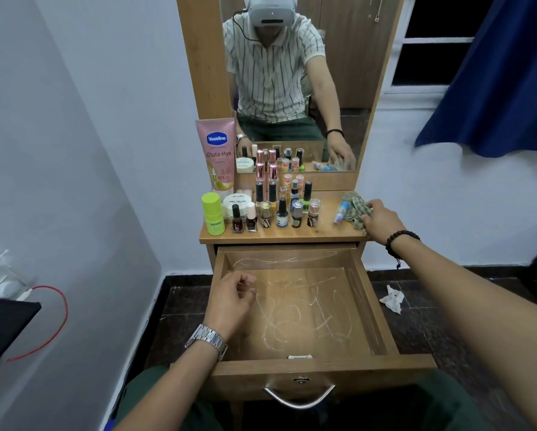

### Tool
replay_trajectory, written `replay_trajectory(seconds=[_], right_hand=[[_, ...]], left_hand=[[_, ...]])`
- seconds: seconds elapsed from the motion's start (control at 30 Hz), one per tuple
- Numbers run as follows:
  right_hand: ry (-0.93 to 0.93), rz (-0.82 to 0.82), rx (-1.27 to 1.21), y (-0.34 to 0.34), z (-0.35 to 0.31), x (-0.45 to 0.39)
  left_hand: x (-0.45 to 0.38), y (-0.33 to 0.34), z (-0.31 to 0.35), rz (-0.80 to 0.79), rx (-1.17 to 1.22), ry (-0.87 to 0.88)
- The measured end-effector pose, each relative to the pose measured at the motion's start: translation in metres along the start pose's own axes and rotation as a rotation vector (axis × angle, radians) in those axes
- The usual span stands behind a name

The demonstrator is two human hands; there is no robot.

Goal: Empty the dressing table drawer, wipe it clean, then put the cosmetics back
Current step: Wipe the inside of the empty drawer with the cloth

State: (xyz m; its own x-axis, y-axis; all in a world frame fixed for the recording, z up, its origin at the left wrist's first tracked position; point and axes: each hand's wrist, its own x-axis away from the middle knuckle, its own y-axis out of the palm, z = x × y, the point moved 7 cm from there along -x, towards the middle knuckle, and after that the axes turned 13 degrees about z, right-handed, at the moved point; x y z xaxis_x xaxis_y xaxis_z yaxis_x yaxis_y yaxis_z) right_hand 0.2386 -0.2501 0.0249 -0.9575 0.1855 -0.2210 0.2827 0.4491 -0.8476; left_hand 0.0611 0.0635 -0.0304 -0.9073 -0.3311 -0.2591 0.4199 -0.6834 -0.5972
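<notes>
The wooden drawer (382, 325) is pulled out towards me and holds nothing; its floor shows pale wipe streaks. On the dressing table top (307, 233) stand several nail polish bottles (282, 213), a pink Vaseline tube (219, 154), a green stick (212, 217) and a white nail polish jar (238, 203). At the top's right end lies a checked cloth (355, 206) beside a small blue tube (340, 213). My right hand (382, 220) grips the cloth. My left hand (229, 298) hovers over the drawer's left side, fingers loosely curled, holding nothing.
A mirror (292, 82) rises behind the table top. A crumpled tissue (393, 298) lies on the dark floor to the right of the drawer. A blue curtain (491, 76) hangs at the right. A red cable (52, 318) and a dark object sit at the left wall.
</notes>
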Motion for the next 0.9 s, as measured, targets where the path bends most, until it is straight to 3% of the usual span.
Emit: replay_trajectory(seconds=[0.23,0.5,0.73,0.9], right_hand=[[0.042,-0.034,-0.080,-0.015,0.020,0.018],[0.018,0.074,-0.072,-0.026,0.000,0.018],[0.017,0.116,0.105,-0.022,-0.021,0.008],[-0.154,0.229,0.243,-0.029,-0.043,-0.001]], left_hand=[[0.005,-0.007,0.004,-0.087,-0.002,-0.025],[0.026,-0.023,0.003,-0.121,-0.124,0.067],[0.030,-0.025,0.008,-0.102,-0.103,0.115],[0.028,-0.025,0.007,-0.094,-0.111,0.134]])
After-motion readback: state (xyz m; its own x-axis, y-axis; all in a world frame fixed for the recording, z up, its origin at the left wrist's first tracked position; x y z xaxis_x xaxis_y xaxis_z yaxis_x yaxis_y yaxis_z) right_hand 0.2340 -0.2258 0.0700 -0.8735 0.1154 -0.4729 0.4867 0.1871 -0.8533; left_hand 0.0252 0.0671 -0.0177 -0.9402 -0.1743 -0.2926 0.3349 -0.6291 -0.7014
